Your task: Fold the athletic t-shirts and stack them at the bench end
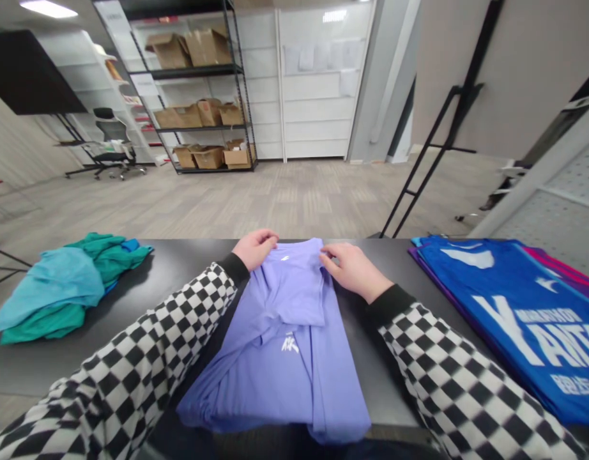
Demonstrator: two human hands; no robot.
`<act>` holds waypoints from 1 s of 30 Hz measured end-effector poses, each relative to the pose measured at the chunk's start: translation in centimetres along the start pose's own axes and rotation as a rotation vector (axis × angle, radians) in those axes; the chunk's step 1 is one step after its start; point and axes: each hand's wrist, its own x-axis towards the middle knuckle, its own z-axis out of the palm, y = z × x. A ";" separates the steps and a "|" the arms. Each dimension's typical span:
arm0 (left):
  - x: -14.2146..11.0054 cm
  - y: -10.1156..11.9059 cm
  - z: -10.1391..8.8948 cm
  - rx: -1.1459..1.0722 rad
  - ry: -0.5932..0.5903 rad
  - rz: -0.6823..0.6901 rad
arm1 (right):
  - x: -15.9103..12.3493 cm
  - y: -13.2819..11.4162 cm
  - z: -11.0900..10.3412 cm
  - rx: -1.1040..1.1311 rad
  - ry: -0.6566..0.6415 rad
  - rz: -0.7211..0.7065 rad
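Observation:
A lavender T-shirt lies on the dark table in front of me, with a small white logo near its far end and white lettering lower down. Its sides are partly folded inward, and the near end hangs slightly over the table's front edge. My left hand pinches the shirt's far left corner, thumb and fingers together. At the far right corner, my right hand has its thumb and fingertips closed on the fabric edge. Wrinkles run across the cloth between the hands.
A crumpled heap of teal and green garments lies on the left of the black table. Flat stacked jerseys, blue on top, lie at the right. Beyond are a shelf with cardboard boxes and a black stand.

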 end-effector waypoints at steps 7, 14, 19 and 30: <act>0.9 -7.0 -2.6 0.174 -0.091 0.167 | -0.4 -2.1 1.4 -0.087 -0.128 0.035; 2.7 -10.0 -3.7 0.183 -0.145 0.292 | -0.2 -0.9 1.2 0.019 -0.143 0.042; 4.0 -11.9 -4.4 0.222 -0.140 0.319 | -0.2 -1.1 1.1 0.051 -0.138 0.044; 3.7 -10.7 -2.9 0.226 -0.149 0.350 | -0.1 -1.3 0.8 0.049 -0.156 0.049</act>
